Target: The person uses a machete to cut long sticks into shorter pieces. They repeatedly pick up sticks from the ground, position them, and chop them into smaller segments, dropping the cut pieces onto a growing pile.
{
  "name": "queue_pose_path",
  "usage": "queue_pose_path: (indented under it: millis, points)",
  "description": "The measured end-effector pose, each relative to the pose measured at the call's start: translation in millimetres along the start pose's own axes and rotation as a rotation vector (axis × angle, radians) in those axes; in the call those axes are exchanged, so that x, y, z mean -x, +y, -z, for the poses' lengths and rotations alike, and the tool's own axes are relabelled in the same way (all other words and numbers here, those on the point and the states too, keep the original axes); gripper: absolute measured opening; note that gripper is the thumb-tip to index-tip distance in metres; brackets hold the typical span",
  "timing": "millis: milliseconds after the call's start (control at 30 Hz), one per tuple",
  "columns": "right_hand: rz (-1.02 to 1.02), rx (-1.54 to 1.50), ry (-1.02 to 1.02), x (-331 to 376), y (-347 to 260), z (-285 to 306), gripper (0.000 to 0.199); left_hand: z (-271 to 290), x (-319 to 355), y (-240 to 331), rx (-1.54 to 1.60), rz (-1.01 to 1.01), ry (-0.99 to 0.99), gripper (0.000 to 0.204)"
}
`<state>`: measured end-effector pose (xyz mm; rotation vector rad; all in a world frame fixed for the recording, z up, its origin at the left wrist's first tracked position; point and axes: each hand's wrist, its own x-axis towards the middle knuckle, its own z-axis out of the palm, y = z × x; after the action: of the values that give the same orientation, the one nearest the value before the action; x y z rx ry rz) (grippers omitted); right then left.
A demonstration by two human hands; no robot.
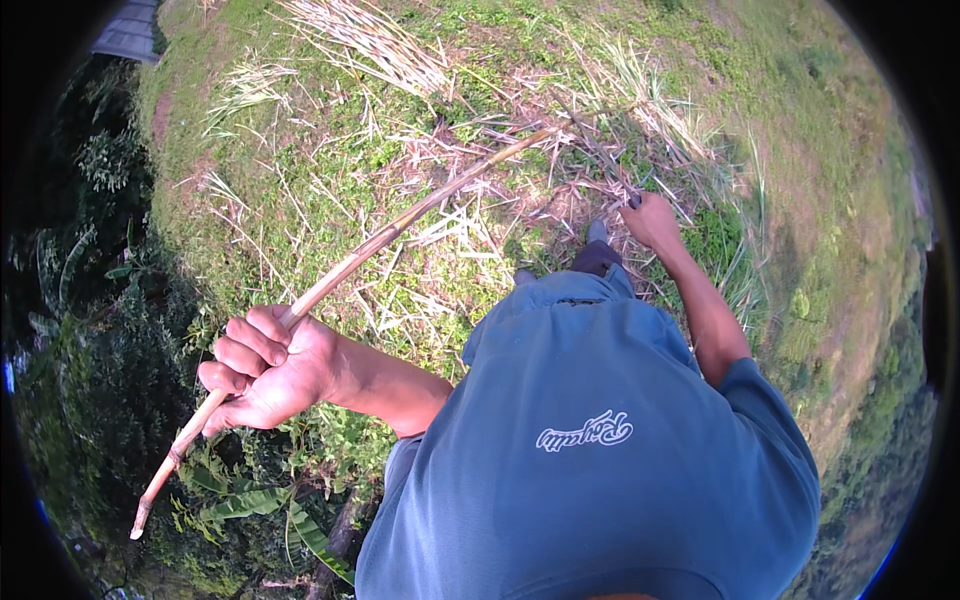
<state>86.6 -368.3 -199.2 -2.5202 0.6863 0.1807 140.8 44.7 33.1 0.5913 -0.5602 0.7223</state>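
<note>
My left hand [275,365] is wrapped round a long, jointed cane stalk [425,205], pale brown with darker patches. The stalk slants from its cut lower end at the left, up to the right, where its thin far tip reaches the leafy debris. My right hand [652,222] is closed on the dark handle of a machete [600,150]. Its long, narrow, dark blade points up and to the left, passing by the far part of the stalk. Whether blade and stalk touch, I cannot tell.
A bundle of cut stalks [375,45] lies on the grass at the far side. Dry leaf strips [450,225] litter the ground before me, with long green leaves [655,110] at the right. Dark bushes [110,300] fill the left. My boot [597,231] shows below the right hand.
</note>
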Motion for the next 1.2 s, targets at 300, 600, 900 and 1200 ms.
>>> queue_pose_path:
  millis: [300, 600, 900, 1200]
  points:
    - [0.198, -0.061, -0.098, 53, -60, -7, 0.030, 5, -3, 9, -0.318, -0.131, 0.338, 0.064]
    - [0.270, -0.123, -0.200, 49, -65, -42, 0.031, -3, -3, 11, -0.500, -0.253, 0.505, 0.048]
    - [0.224, -0.193, -0.198, 23, -51, -77, 0.027, -8, -14, -4, -0.312, -0.002, 0.181, 0.035]
    - [0.341, -0.352, -0.197, 42, -82, -66, 0.028, -24, -26, -39, -0.582, -0.263, 0.282, 0.025]
